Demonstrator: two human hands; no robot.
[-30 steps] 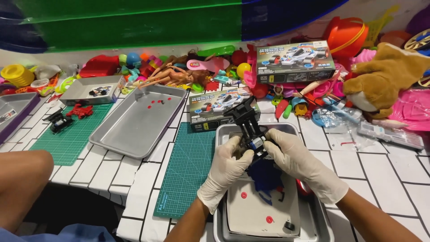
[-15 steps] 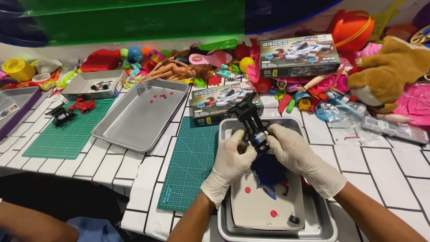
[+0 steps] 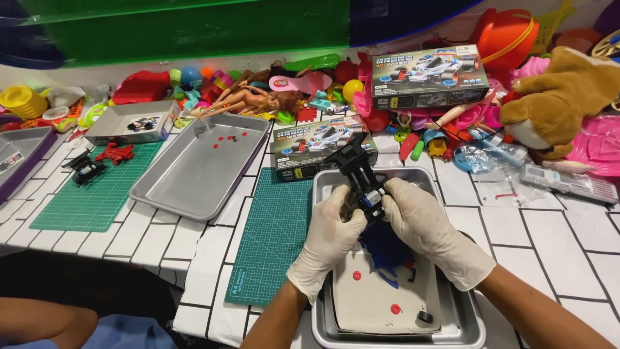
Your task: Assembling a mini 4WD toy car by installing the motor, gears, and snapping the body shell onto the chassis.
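**Toy car chassis in hand, assembly part-way**

Both gloved hands are closed around a black toy car chassis, held above the far end of a metal tray at the near right of the tiled table. The left hand grips the chassis from the left, fingers curled and shut on it; the right hand clamps the other side, thumb pressing near a small blue-and-silver part at its near end. Whether that part is fully seated cannot be told.

Judged by what lies loose, the build is unfinished. On the sheet in the tray lie blue plastic pieces, several small red round parts and a small black wheel-like part, none fitted. No body shell or wheels are seen on the chassis.

To the left, a green cutting mat lies just beside the tray. Two printed car-kit boxes stand farther back, before a heap of mixed toys.
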